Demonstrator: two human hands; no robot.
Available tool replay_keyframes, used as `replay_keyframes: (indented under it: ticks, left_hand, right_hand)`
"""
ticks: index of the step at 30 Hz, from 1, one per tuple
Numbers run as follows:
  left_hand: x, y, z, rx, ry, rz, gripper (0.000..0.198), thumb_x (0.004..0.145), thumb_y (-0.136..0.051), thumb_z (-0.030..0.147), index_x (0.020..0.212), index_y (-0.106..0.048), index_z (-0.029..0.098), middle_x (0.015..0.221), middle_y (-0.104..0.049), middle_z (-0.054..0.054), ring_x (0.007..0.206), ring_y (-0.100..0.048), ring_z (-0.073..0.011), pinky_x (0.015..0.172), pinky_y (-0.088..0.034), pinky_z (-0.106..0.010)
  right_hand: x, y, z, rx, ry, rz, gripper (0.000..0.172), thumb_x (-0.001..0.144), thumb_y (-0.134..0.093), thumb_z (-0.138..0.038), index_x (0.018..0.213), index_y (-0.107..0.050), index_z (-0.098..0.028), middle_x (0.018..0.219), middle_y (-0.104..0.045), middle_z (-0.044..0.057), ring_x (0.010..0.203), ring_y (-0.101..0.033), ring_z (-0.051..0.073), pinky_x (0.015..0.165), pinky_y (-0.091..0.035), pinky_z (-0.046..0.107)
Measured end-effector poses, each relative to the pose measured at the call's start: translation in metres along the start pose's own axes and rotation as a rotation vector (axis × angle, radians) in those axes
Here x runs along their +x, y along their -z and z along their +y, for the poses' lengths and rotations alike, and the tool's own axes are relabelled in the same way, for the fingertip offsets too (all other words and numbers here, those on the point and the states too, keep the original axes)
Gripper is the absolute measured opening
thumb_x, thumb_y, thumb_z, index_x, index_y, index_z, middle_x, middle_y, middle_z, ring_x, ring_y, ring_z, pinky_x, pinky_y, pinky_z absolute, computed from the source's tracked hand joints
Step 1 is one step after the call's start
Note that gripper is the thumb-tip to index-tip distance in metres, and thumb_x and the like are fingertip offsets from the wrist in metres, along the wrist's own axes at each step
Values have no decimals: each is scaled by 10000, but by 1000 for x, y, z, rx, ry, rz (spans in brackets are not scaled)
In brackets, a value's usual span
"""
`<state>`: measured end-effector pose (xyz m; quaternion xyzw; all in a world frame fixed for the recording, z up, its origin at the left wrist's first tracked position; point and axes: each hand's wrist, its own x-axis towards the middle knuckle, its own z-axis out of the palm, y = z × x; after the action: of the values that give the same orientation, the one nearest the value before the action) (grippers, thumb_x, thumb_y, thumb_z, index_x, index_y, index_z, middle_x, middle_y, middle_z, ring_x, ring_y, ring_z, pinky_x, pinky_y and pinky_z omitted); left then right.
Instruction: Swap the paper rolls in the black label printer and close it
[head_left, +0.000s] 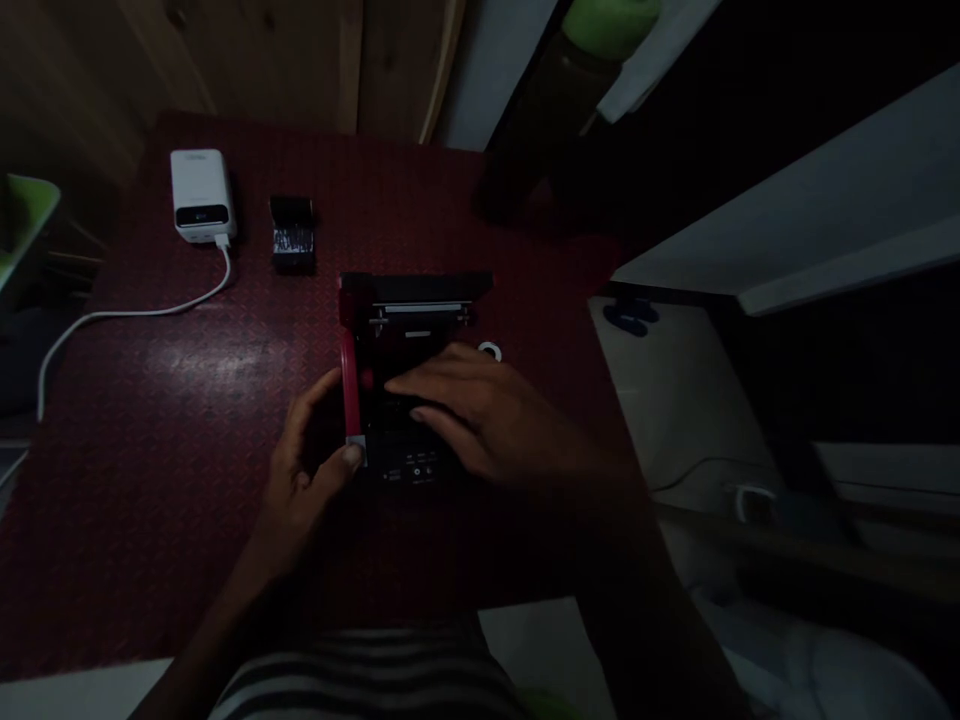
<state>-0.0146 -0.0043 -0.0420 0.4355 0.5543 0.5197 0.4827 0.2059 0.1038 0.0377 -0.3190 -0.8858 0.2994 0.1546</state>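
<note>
A small red and black printer (352,385) stands on the red table with its lid (420,287) raised at the back. My left hand (304,470) grips its left side, thumb on the front left corner and fingers along the outer wall. Inside the uncovered compartment are the fingertips of my right hand (480,405), thumb and fingers close together. What they hold, if anything, is lost in the dark. A row of small buttons or marks (418,470) shows on the printer's front panel. Just beyond my right hand lies a white ring (490,350).
A white power bank (201,190) with a plugged-in white cable (150,312) lies at the back left of the table (187,420). Beside it is a small black object (292,235) with a shiny middle. A green-capped bottle (559,90) stands at the back right.
</note>
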Motion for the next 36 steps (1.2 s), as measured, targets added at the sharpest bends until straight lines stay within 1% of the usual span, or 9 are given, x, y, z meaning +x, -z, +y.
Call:
replay_keyframes:
  ticks: [3, 7, 10, 14, 19, 23, 28, 33, 36]
  left_hand:
    - [0, 2, 3, -29, 43, -2, 645, 1049, -805, 561, 1638, -705, 319, 1671, -715, -104, 1581, -645, -432, 1322, -530, -627]
    - [17, 6, 8, -26, 56, 95, 584, 1074, -779, 609, 1584, -745, 326, 1645, -728, -108, 1549, -671, -415, 1322, -525, -618]
    - [44, 6, 18, -5, -49, 142, 621, 1065, -772, 674, 1569, -749, 311, 1697, -683, -121, 1566, -650, -396, 1308, -532, -580]
    - [78, 0, 40, 63, -211, 127, 635, 1051, -747, 768, 1516, -797, 339, 1606, -746, -83, 1536, -662, -376, 1292, -530, -537]
    - [94, -10, 53, 128, -232, 217, 524, 1089, -684, 744, 1158, -919, 281, 1274, -851, -64, 1288, -757, -330, 1137, -578, -463]
    - [100, -14, 54, 54, -191, 270, 398, 1090, -752, 620, 979, -894, 265, 1108, -853, -39, 1132, -765, -261, 1019, -568, -378]
    - [106, -18, 55, 4, -198, 222, 389, 1066, -802, 550, 784, -807, 282, 970, -812, -27, 962, -720, -230, 948, -567, -389]
    - [91, -17, 50, -29, -137, 227, 202, 1027, -834, 476, 975, -877, 286, 1175, -836, -31, 1132, -746, -236, 983, -592, -361]
    - [72, -16, 45, -46, -79, 197, 325, 1007, -866, 531, 1240, -882, 306, 1316, -838, -43, 1278, -759, -274, 1114, -601, -406]
  right_hand:
    - [-4, -6, 3, 3, 14, -13, 275, 1092, -669, -62, 1184, -864, -232, 1157, -887, 89, 1063, -773, 259, 977, -651, 443]
    - [-12, -16, 5, 70, 46, 108, 202, 1103, -668, -91, 1076, -823, -216, 1092, -863, 83, 998, -752, 252, 918, -629, 427]
    - [-19, -21, 2, 149, 14, 178, 181, 1096, -671, -104, 1059, -778, -244, 1076, -859, 53, 982, -764, 238, 904, -625, 401]
    - [-23, -28, 4, 200, 18, 264, 195, 1068, -680, -77, 1020, -755, -251, 996, -842, 18, 925, -767, 211, 865, -621, 348]
    - [-23, -37, 13, 148, 83, 396, 210, 1111, -698, -86, 1195, -824, -232, 1078, -870, 40, 979, -816, 204, 936, -668, 343]
    - [-26, -40, 12, 113, 136, 458, 203, 1136, -684, -85, 1183, -842, -204, 1053, -854, 53, 938, -832, 174, 852, -689, 284]
    - [-36, -42, 1, 16, 53, 428, 196, 1169, -651, -115, 1159, -817, -219, 1071, -874, 49, 974, -855, 185, 903, -719, 317]
    - [-44, -51, -12, -217, 41, 474, 241, 1146, -645, -47, 1198, -826, -196, 1248, -898, 102, 1119, -852, 221, 992, -708, 376]
    - [-44, -55, -22, -518, 47, 567, 253, 1143, -651, -41, 1103, -855, -184, 1104, -909, 88, 960, -816, 214, 829, -639, 377]
